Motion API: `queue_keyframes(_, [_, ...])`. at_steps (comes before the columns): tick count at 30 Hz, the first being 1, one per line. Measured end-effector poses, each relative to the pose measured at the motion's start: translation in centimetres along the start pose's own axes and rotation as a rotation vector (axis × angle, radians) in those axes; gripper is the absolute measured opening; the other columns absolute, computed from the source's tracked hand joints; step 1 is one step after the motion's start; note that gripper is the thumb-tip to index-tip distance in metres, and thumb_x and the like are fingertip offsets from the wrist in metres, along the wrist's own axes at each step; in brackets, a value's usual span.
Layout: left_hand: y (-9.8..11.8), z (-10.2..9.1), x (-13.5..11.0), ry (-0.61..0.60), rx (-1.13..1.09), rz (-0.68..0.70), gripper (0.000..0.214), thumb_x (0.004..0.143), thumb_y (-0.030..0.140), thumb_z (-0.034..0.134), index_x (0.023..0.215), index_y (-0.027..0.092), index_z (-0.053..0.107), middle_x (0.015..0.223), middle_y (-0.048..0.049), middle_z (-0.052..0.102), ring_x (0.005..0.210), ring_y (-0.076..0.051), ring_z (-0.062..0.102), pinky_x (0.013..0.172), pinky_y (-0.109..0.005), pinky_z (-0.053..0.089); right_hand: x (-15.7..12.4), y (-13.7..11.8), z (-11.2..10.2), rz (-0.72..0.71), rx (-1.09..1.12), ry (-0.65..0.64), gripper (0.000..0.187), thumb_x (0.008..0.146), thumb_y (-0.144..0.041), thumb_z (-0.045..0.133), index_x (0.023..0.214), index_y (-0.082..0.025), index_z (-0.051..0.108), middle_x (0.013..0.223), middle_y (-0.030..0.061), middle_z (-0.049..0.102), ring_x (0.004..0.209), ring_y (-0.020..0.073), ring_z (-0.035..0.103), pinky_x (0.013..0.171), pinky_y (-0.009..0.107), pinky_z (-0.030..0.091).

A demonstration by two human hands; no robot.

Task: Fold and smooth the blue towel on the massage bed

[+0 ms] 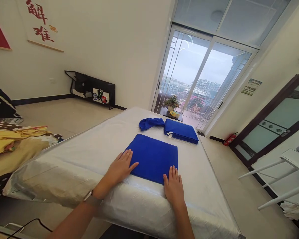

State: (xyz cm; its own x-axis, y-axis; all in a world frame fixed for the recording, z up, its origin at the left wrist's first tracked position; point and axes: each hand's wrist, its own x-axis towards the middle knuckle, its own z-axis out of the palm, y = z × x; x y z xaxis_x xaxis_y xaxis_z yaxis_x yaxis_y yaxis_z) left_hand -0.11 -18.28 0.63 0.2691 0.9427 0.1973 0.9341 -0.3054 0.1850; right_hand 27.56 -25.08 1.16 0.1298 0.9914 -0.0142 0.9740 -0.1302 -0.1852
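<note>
A folded blue cloth (153, 156) lies flat on the plastic-wrapped mattress (89, 159). My left hand (122, 167) rests open and flat on the cloth's near left edge, fingers stretched out. At the cloth's near right corner my right hand (173, 184) lies flat with fingers extended, its tips on the fabric. Further back sit a stack of folded blue cloths (181, 131) and a crumpled blue cloth (150, 123) to its left.
A bed with yellow bedding (12, 139) stands at the left. A black rack (92, 89) leans on the far wall. Sliding glass doors (199, 83) open to a balcony behind the mattress. White chair legs (276, 179) stand at the right, a fire extinguisher (229, 139) near them.
</note>
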Motion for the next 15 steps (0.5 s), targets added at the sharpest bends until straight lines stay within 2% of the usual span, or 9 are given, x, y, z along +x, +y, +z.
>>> queue_keyframes(2, [3.4, 0.1, 0.7, -0.007, -0.047, 0.108, 0.086, 0.096, 0.070, 0.016, 0.154, 0.008, 0.035, 0.161, -0.0164, 0.031, 0.151, -0.027, 0.026, 0.123, -0.044, 0.018, 0.0, 0.1, 0.0, -0.010, -0.011, 0.005, 0.067, 0.104, -0.046, 0.016, 0.159, -0.009, 0.017, 0.166, 0.0068, 0.014, 0.154, 0.0223, 0.011, 0.125, 0.042, 0.012])
queue_keyframes(5, [9.2, 0.6, 2.0, -0.085, -0.158, 0.386, 0.080, 0.097, 0.068, 0.018, 0.155, 0.015, 0.034, 0.162, -0.0123, 0.030, 0.151, -0.024, 0.025, 0.123, -0.041, 0.018, -0.1, 0.1, -0.1, -0.024, -0.042, -0.002, 0.064, 0.104, -0.040, 0.019, 0.159, -0.007, 0.019, 0.166, 0.0087, 0.015, 0.154, 0.0230, 0.012, 0.124, 0.042, 0.013])
queue_keyframes(8, [12.6, 1.3, 3.2, -0.212, -0.219, 0.609, 0.075, 0.099, 0.064, 0.017, 0.157, 0.017, 0.029, 0.163, -0.0106, 0.027, 0.152, -0.022, 0.023, 0.123, -0.040, 0.017, -0.1, 0.1, -0.3, -0.049, -0.063, -0.022, 0.059, 0.103, -0.032, 0.020, 0.159, -0.012, 0.023, 0.166, 0.0063, 0.015, 0.154, 0.0222, 0.011, 0.124, 0.042, 0.013])
queue_keyframes(9, [12.9, 1.5, 3.4, -0.247, -0.224, 0.642, 0.074, 0.100, 0.063, 0.015, 0.157, 0.017, 0.026, 0.163, -0.0104, 0.026, 0.152, -0.022, 0.022, 0.123, -0.040, 0.016, -0.2, 0.1, -0.4, -0.050, -0.061, -0.025, 0.059, 0.103, -0.031, 0.020, 0.159, -0.013, 0.024, 0.166, 0.0055, 0.016, 0.154, 0.0218, 0.011, 0.124, 0.042, 0.013])
queue_keyframes(11, [12.0, 1.8, 3.5, -0.263, -0.219, 0.651, 0.073, 0.100, 0.063, 0.014, 0.158, 0.018, 0.023, 0.163, -0.0096, 0.025, 0.152, -0.022, 0.021, 0.124, -0.040, 0.014, -0.2, 0.0, -0.5, -0.034, -0.047, -0.022, 0.060, 0.104, -0.033, 0.019, 0.159, -0.012, 0.022, 0.166, 0.0056, 0.016, 0.154, 0.0219, 0.011, 0.124, 0.042, 0.013])
queue_keyframes(13, [9.6, 1.9, 3.2, -0.222, -0.197, 0.607, 0.072, 0.100, 0.063, 0.017, 0.158, 0.021, 0.024, 0.163, -0.0078, 0.025, 0.153, -0.022, 0.019, 0.124, -0.041, 0.012, -0.2, -0.2, -0.6, -0.017, -0.030, -0.016, 0.062, 0.104, -0.036, 0.018, 0.159, -0.008, 0.019, 0.166, 0.0073, 0.015, 0.154, 0.0227, 0.012, 0.124, 0.042, 0.014])
queue_keyframes(15, [6.1, 1.6, 2.6, -0.182, -0.160, 0.503, 0.071, 0.100, 0.065, 0.019, 0.158, 0.024, 0.025, 0.164, -0.0060, 0.024, 0.153, -0.023, 0.018, 0.124, -0.041, 0.011, -0.3, -0.3, -0.6, -0.011, -0.017, -0.014, 0.063, 0.104, -0.037, 0.018, 0.159, -0.006, 0.018, 0.166, 0.0077, 0.015, 0.154, 0.0233, 0.012, 0.124, 0.043, 0.013])
